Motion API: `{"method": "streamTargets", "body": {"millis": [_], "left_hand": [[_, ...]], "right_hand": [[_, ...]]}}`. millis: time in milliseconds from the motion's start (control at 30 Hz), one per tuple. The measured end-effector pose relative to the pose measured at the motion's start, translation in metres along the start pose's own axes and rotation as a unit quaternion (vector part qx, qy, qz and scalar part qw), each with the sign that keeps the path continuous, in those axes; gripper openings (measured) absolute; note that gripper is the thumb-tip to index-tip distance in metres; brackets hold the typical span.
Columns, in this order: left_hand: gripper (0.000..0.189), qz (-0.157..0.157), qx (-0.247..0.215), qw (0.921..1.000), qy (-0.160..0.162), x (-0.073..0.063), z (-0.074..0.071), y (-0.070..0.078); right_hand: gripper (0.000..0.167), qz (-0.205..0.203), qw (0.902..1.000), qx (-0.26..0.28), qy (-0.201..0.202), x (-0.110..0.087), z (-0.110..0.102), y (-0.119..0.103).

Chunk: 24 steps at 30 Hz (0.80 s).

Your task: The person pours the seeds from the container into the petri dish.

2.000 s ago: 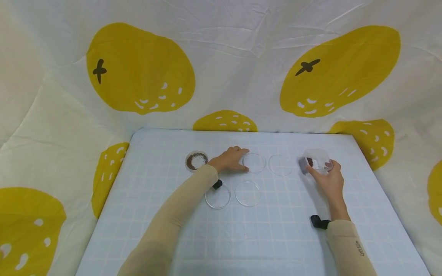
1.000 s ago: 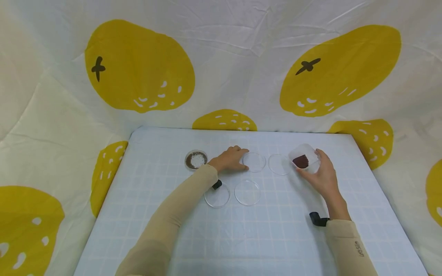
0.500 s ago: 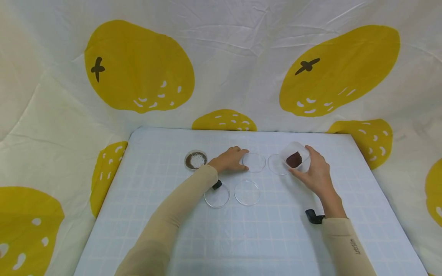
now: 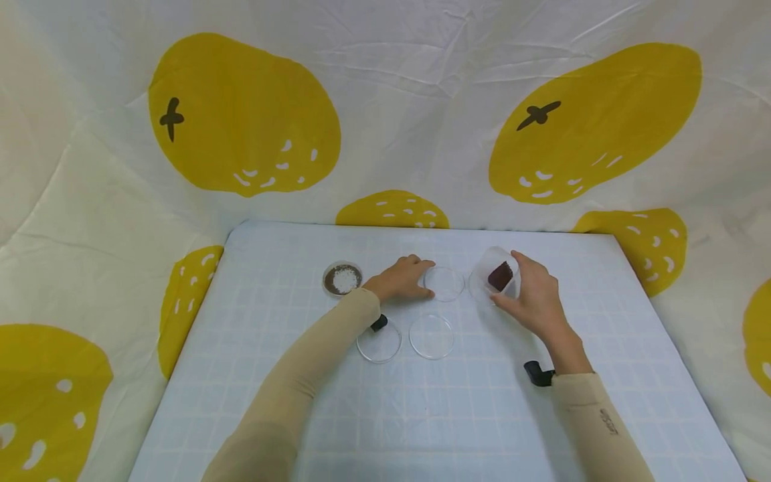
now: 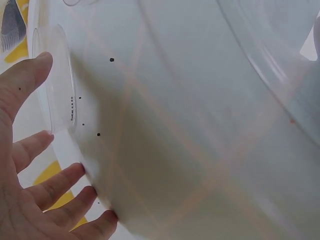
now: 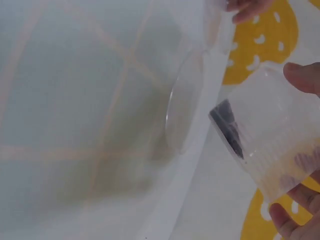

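In the head view my right hand [image 4: 535, 296] grips a clear plastic cup [image 4: 495, 258] from its right side. The cup is tilted to the left, and dark brown, powder-like stuff [image 4: 500, 276] lies inside. It is above a clear shallow dish [image 4: 472, 286], which it partly hides. My left hand [image 4: 400, 278] holds another clear dish [image 4: 444, 284] at its left edge, with thumb and index finger on either side of the rim. In the left wrist view, the remaining fingers [image 5: 65, 182] are spread near the cloth, and small dark specks [image 5: 98, 134] lie around the dish.
A dish with a brown ring and a white centre [image 4: 343, 279] stands left of my left hand. Nearer me lie two more clear dishes, the left one [image 4: 379, 362] partly under the left wrist's black mount [image 4: 379, 323]. Cloth with yellow fruit prints [image 4: 247, 120] hangs behind the table.
My right hand has carried the cup leftward, from the table's right part to above the right-hand clear dish, tilting it along the way. The left hand has stayed in place.
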<state>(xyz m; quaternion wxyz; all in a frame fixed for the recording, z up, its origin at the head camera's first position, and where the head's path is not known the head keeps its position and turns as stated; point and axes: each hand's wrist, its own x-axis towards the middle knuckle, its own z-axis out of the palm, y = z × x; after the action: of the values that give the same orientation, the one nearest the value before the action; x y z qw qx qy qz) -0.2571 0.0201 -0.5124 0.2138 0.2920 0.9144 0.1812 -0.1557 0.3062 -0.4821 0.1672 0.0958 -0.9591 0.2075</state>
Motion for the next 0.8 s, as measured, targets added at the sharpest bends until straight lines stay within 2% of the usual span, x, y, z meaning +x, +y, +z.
{"method": "streamTargets", "body": {"millis": [133, 367, 533, 800], "left_hand": [[0.077, 0.003, -0.003, 1.0000, 0.003, 0.001, 0.001, -0.002], [0.077, 0.007, -0.004, 1.0000, 0.003, 0.002, 0.002, -0.003], [0.077, 0.007, -0.003, 1.0000, 0.000, 0.001, 0.002, -0.002], [0.077, 0.006, 0.003, 1.0000, 0.005, 0.001, 0.002, -0.003]], "right_hand": [[0.095, -0.015, 0.9999, -0.006, -0.003, 0.003, 0.003, -0.005], [0.093, -0.008, 0.9992, -0.010, -0.038, 0.005, 0.005, -0.017], [0.092, -0.017, 0.9985, -0.021, -0.047, 0.008, 0.005, -0.021], [0.092, -0.047, 0.9967, -0.041, -0.052, 0.015, 0.008, -0.025]]}}
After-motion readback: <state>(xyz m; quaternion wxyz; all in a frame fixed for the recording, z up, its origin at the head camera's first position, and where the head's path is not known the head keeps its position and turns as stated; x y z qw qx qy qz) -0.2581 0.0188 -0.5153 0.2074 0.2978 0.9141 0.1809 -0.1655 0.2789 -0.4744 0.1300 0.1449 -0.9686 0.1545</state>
